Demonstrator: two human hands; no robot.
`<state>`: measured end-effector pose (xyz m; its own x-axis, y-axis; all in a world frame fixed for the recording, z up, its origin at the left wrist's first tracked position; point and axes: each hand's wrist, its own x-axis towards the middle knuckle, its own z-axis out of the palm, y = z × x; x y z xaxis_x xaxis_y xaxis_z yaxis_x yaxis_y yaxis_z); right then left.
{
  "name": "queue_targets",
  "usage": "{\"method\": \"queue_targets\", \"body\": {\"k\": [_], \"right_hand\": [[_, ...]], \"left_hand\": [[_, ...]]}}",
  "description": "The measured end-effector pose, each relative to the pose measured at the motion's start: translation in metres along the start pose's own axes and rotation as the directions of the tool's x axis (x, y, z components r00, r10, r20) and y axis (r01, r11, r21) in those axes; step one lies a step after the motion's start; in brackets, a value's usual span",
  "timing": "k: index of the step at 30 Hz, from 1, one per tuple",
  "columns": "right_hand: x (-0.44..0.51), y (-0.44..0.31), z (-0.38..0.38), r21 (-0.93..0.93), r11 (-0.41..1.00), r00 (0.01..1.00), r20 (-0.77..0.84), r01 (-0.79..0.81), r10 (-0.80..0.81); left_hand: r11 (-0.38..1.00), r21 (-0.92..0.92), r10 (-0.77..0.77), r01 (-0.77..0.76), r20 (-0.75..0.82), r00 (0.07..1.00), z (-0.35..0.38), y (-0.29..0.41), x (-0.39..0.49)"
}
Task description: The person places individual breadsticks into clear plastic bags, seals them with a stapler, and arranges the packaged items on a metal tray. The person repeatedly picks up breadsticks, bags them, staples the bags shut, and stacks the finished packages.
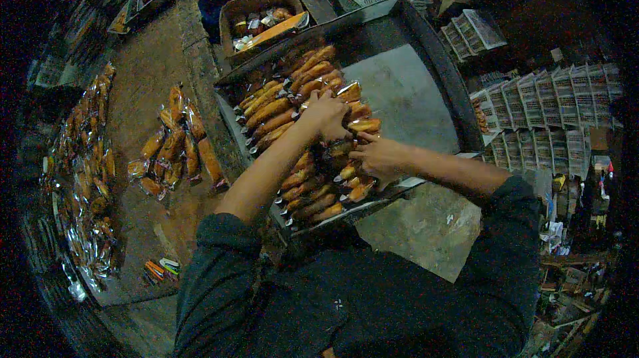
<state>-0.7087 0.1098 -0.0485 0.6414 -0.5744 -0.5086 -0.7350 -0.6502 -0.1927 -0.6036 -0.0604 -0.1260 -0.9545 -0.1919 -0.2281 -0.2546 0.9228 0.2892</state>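
Before me a dark metal tray [407, 83] holds rows of long golden-brown bread rolls [269, 111] in clear plastic wrappers. My left hand [327, 114] lies over the middle of the rolls, fingers bent down among them. Close by on the right, my right hand [377, 157] touches the right-hand row, its index finger stretched toward a wrapped roll [367, 126]. Whether either hand grips a roll cannot be made out, as fingertips are partly hidden and the picture is dim.
On the wooden table [140, 63] at left lie a small heap of wrapped rolls [172, 153] and a longer pile [85, 173]. Several staplers [162, 269] lie near its front edge. Beyond the tray stands a cardboard box [234, 13]; plastic crates [534, 103] are stacked at right.
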Motion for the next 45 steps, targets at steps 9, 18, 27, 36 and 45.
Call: {"method": "queue_targets", "body": {"k": [9, 18, 27, 36, 45], "right_hand": [[-0.032, -0.03, 0.036, 0.09, 0.993, 0.885, -0.452, -0.078, 0.11], [0.0, 0.022, 0.053, 0.758, 0.548, 0.292, -0.467, -0.353, 0.835], [0.015, 0.03, 0.081, 0.806, 0.569, 0.429, -0.462, -0.161, 0.777], [0.014, 0.035, 0.072, 0.838, 0.416, 0.342, -0.298, -0.353, 0.891], [0.029, 0.07, 0.067, 0.887, 0.396, 0.471, -0.252, -0.238, 0.846]], "left_hand": [[0.997, 0.034, 0.082, -0.075, -0.342, 0.936, 0.024, -0.001, -0.007], [0.999, 0.029, 0.031, -0.03, -0.013, 0.999, 0.031, -0.001, -0.003], [0.985, -0.158, -0.056, 0.07, 0.092, 0.994, -0.003, -0.006, 0.004], [0.89, -0.415, -0.375, 0.191, -0.425, 0.824, -0.044, -0.018, -0.043], [0.865, -0.498, -0.184, -0.063, -0.431, 0.883, 0.02, -0.055, -0.008]]}}
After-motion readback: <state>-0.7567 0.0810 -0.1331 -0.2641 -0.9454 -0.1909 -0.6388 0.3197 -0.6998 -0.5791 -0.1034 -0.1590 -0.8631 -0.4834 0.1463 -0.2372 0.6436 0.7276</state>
